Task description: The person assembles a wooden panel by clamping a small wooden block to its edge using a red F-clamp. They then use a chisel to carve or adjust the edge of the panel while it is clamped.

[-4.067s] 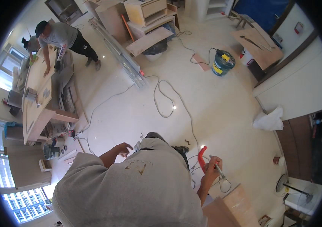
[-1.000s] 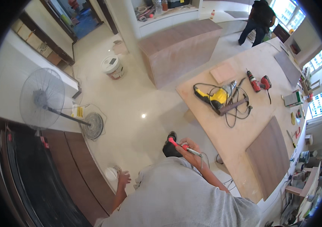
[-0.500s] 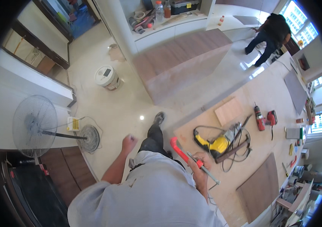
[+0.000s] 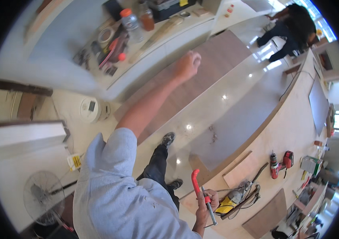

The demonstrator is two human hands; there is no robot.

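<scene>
My right hand [image 4: 213,199] grips a red bar clamp [image 4: 195,183] with a metal screw. It is held upright beside the near edge of the wooden worktable [image 4: 293,147]. Stretched forward and up, my left hand [image 4: 188,65] hovers over a long brown wooden-topped cabinet [image 4: 205,75]. Its fingers are curled, and nothing shows in them. A yellow and grey corded power tool [image 4: 227,202] lies on the worktable just right of the clamp, close to a pale wood board [image 4: 237,169].
A red drill [image 4: 275,165] and a dark brown panel [image 4: 266,215] lie on the worktable. The shelf holds bottles [image 4: 131,24] and tape [image 4: 105,35]. A white bucket [image 4: 90,110] and a fan [image 4: 44,197] stand at left. Another person [image 4: 291,30] bends over at far right.
My left hand has swung from beside my body forward and up over the brown-topped cabinet. My view has turned toward the shelf, and the clamp stays in my right hand.
</scene>
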